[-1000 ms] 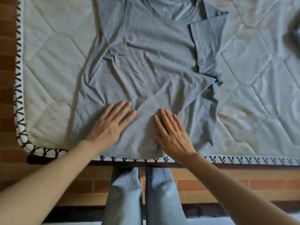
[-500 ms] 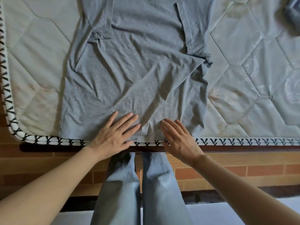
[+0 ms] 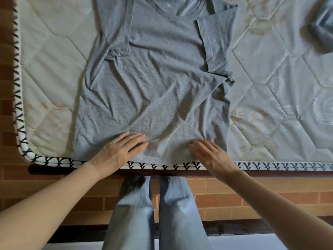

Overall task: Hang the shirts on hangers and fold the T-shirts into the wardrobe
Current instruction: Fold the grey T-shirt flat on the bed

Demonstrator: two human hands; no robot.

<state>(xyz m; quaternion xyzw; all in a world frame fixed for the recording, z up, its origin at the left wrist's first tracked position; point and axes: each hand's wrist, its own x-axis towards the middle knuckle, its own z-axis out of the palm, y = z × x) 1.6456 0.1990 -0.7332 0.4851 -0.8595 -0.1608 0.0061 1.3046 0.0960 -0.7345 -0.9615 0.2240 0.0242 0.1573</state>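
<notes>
Grey T-shirt spread on quilted mattress | left hand flat on hem | right hand flat on hem

The grey T-shirt lies spread out flat, front side up; its round neck is at the far end, well away from the two hands pressing on it; its bottom edge is the near end, right under the palms; both short sleeves are folded in over the chest, one far up from the left hand, one far up from the right hand; soft wrinkles run slanting from between the hands up toward the right sleeve; the cloth between the hands bunches up a little.
</notes>
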